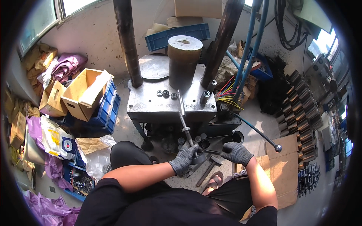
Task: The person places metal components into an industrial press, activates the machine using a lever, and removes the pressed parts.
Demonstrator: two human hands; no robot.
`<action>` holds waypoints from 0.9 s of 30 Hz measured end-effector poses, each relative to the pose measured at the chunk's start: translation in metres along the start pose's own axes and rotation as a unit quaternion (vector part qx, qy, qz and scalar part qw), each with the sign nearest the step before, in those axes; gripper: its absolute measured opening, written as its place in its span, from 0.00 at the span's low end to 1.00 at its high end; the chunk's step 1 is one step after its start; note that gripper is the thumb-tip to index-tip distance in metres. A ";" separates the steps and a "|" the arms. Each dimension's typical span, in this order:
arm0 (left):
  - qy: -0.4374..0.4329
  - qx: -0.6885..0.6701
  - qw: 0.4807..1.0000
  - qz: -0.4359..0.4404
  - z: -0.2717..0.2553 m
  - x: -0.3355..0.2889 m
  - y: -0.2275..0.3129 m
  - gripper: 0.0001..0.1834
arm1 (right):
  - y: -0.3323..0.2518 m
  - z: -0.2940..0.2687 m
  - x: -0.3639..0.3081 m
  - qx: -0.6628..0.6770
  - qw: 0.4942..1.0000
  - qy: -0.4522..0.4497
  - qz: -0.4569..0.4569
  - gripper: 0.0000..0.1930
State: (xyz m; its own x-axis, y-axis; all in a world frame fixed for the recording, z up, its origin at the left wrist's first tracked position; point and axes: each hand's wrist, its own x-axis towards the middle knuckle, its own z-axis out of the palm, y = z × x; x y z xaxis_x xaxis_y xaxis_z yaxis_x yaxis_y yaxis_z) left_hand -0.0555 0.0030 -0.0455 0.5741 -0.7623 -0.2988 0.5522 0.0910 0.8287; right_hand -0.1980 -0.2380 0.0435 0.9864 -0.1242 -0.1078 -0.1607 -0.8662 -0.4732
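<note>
My left hand, in a grey knit glove, is closed around the lower part of a stepped metal shaft. The shaft tilts away from me, its far end over the front edge of a steel press table. A collar sits partway along it, and a thick dark disc-shaped end shows beside my fingers. My right hand, gloved alike, hovers to the right, apart from the shaft. Its fingers are curled in; whatever may be in them is hidden. Several small bearings lie on the press table.
A thick steel cylinder stands on the table between two columns. A hammer lies on the floor by my foot. A ball-ended lever juts out at right, near stacked metal tubes. Blue crates stand left.
</note>
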 end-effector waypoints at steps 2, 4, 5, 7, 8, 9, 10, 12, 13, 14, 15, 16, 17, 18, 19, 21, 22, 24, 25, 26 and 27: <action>0.010 0.024 0.999 -0.035 -0.008 -0.008 0.000 0.10 | 0.007 0.007 -0.010 0.000 1.000 -0.015 0.002 0.18; 0.005 0.047 0.998 -0.052 -0.011 -0.016 0.007 0.10 | 0.004 0.006 -0.012 0.014 0.998 -0.046 0.040 0.18; 0.003 0.059 0.996 -0.060 -0.014 -0.019 0.008 0.10 | 0.004 0.006 -0.014 0.020 0.996 -0.061 0.059 0.18; -0.005 0.109 0.993 -0.051 -0.027 -0.009 -0.004 0.13 | 0.008 0.008 -0.011 0.005 0.996 -0.063 0.056 0.16; -0.002 0.116 0.992 -0.057 -0.032 -0.004 -0.009 0.13 | 0.012 0.010 -0.009 0.011 0.996 -0.066 0.061 0.16; -0.001 0.125 0.990 -0.063 -0.029 -0.004 -0.004 0.14 | 0.017 0.012 -0.008 0.019 0.995 -0.066 0.069 0.16; -0.005 0.132 0.988 -0.085 -0.026 -0.005 0.005 0.14 | 0.021 0.016 -0.009 0.051 0.997 -0.035 0.050 0.18; -0.015 0.137 0.987 -0.077 -0.024 0.000 0.011 0.13 | 0.026 0.021 -0.006 0.089 0.992 -0.053 0.075 0.17; -0.019 0.140 0.987 -0.073 -0.024 0.001 0.015 0.13 | 0.026 0.021 -0.005 0.108 0.989 -0.061 0.086 0.16; -0.012 0.120 0.990 -0.071 -0.023 0.002 0.018 0.13 | 0.026 0.023 -0.005 0.126 0.985 -0.060 0.103 0.14; -0.017 0.093 0.993 -0.065 -0.027 0.007 0.019 0.13 | 0.023 0.025 -0.004 0.143 0.981 -0.059 0.119 0.13; -0.022 0.067 0.996 -0.060 -0.032 0.014 0.021 0.14 | 0.020 0.026 -0.003 0.161 0.976 -0.057 0.136 0.12; -0.028 0.040 0.997 -0.055 -0.035 0.020 0.021 0.14 | 0.023 0.027 -0.004 0.129 0.985 -0.042 0.103 0.11; -0.011 0.031 0.998 -0.058 -0.034 0.026 0.027 0.14 | 0.027 0.029 -0.005 0.097 0.992 -0.026 0.072 0.10; -0.006 0.019 0.998 -0.060 -0.032 0.029 0.036 0.13 | 0.031 0.030 -0.007 0.065 0.997 -0.010 0.041 0.10; 0.004 0.070 0.996 -0.052 -0.038 0.044 0.041 0.12 | 0.038 0.027 -0.007 0.025 0.997 -0.061 0.041 0.09; 0.022 0.110 0.993 -0.039 -0.040 0.050 0.041 0.11 | 0.038 0.025 -0.006 0.004 0.995 -0.087 0.040 0.09; 0.050 0.187 0.981 0.001 -0.042 0.052 0.034 0.11 | 0.044 0.024 -0.009 -0.019 0.994 -0.110 0.002 0.09; 0.063 0.226 0.972 0.023 -0.042 0.050 0.033 0.11 | 0.047 0.026 -0.009 -0.031 0.992 -0.119 -0.018 0.09; 0.078 0.272 0.957 0.064 -0.042 0.047 0.030 0.11 | 0.050 0.029 -0.009 -0.059 0.988 -0.142 -0.025 0.08; 0.079 0.260 0.958 0.096 -0.039 0.044 0.033 0.08 | 0.046 0.029 -0.011 -0.080 0.987 -0.126 -0.062 0.10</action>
State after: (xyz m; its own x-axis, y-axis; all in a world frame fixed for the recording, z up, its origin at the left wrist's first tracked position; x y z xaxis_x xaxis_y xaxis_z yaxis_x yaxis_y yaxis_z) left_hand 0.0118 -0.0028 -0.0494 0.7415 -0.6538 -0.1510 0.0754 -0.1423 0.9869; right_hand -0.2172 -0.2626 -0.0027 0.9549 0.0947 -0.2813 -0.0117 -0.9349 -0.3546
